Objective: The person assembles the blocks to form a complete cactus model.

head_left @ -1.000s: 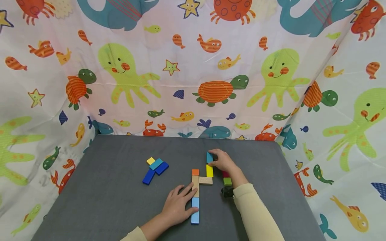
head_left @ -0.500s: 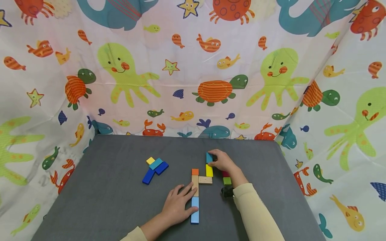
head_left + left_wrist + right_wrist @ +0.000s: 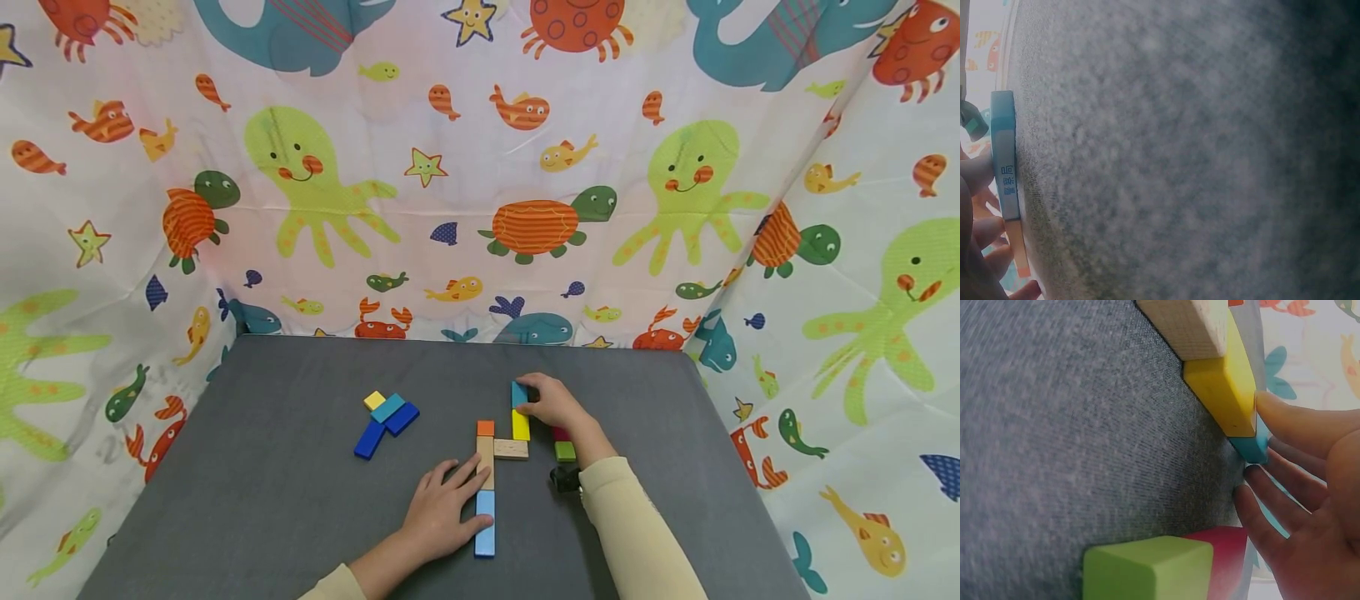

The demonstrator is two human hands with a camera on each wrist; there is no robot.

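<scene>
My right hand (image 3: 557, 402) curls its thumb and index finger about a teal block (image 3: 519, 393), which lies end to end with a yellow block (image 3: 521, 425). In the right wrist view the thumb lies against the yellow block (image 3: 1225, 394) and fingers reach the teal one (image 3: 1252, 449). Below the yellow block lies a plain wooden block (image 3: 512, 450). My left hand (image 3: 442, 515) is spread flat, fingertips on an upright-running wooden block (image 3: 486, 471) and thumb on a light blue block (image 3: 485, 525). An orange block (image 3: 486, 428) tops that column.
To the left lie a small yellow block (image 3: 374, 401), a teal block (image 3: 388, 408) and two dark blue blocks (image 3: 368, 440). A green block (image 3: 565, 452) and a partly hidden red block (image 3: 561, 434) lie under my right forearm. Patterned cloth (image 3: 480, 283) walls the grey table.
The teal block under my right hand has shifted slightly left and toward me, against the yellow block. My left hand has not visibly moved.
</scene>
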